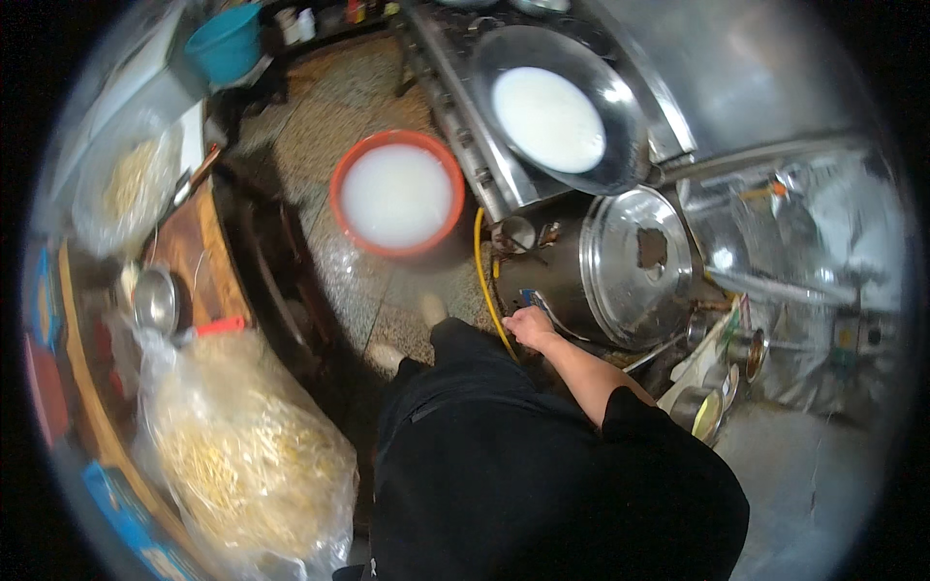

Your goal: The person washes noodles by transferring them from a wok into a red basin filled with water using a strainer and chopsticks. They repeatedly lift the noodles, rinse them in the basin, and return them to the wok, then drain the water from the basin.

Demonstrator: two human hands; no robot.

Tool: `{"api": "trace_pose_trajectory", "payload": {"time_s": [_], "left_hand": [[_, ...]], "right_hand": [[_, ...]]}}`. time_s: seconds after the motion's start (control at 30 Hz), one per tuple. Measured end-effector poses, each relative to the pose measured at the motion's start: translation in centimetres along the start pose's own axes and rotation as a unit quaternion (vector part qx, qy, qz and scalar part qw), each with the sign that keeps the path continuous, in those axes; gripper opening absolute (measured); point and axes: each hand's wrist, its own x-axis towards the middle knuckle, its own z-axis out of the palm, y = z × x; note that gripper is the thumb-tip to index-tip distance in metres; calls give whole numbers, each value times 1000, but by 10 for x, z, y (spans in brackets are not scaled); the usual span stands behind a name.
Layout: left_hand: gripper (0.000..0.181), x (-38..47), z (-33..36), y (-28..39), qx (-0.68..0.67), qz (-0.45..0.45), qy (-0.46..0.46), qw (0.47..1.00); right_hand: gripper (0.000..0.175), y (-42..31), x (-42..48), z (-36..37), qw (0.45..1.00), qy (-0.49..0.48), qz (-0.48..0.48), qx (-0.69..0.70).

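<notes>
My right hand is lowered beside a large steel pot, its fingers curled. The fingertips overlap a yellow hose that runs down past the pot; I cannot tell whether they grip it. My left hand is out of view. On the floor ahead stands an orange-red bucket filled with cloudy white liquid. A big wok on the stove holds more white liquid. A round metal lid with a brown patch covers the pot.
A plastic bag of bean sprouts sits at the left, near a steel bowl and a red-handled tool. A blue-green bucket stands far left. Small metal containers line the right side. The tiled floor looks wet.
</notes>
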Motion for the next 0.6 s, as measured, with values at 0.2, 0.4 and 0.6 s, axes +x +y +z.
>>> {"api": "trace_pose_trajectory", "payload": {"time_s": [0.2, 0.4, 0.6], "left_hand": [[44, 13, 1, 72, 32, 12, -21, 999], [38, 21, 15, 158, 53, 24, -24, 998], [33, 38, 57, 278, 34, 136, -65, 988]], "right_hand": [[25, 65, 6, -54, 965, 223, -21, 138], [26, 161, 52, -171, 891, 386, 94, 221], [31, 201, 43, -175, 772, 473, 88, 416]]}}
